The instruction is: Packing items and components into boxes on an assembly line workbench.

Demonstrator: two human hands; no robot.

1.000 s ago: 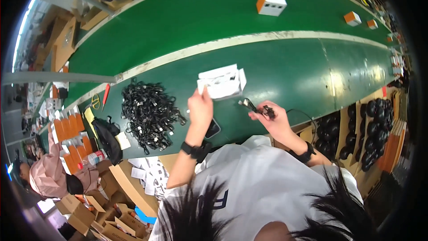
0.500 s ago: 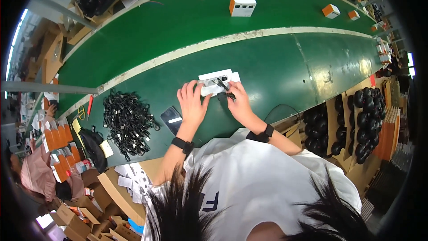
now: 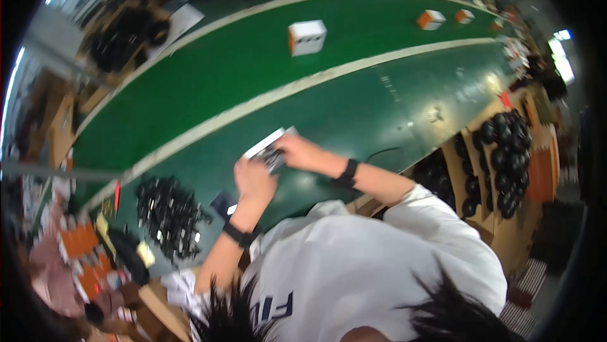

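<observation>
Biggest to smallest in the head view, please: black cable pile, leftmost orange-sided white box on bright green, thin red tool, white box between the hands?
1. black cable pile
2. unsure: orange-sided white box, partly covered white box
3. thin red tool

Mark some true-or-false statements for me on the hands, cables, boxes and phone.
1. The left hand and right hand are both at the white box. True.
2. The black cables lie right of both hands. False: the cable pile is on their left.
3. Only one wrist wears a band. False: there is a left wristband and a right wristband.
4. The nearest orange-and-white box stands on the green conveyor belt. True.
5. The dark phone lies between the cable pile and left forearm. True.
</observation>
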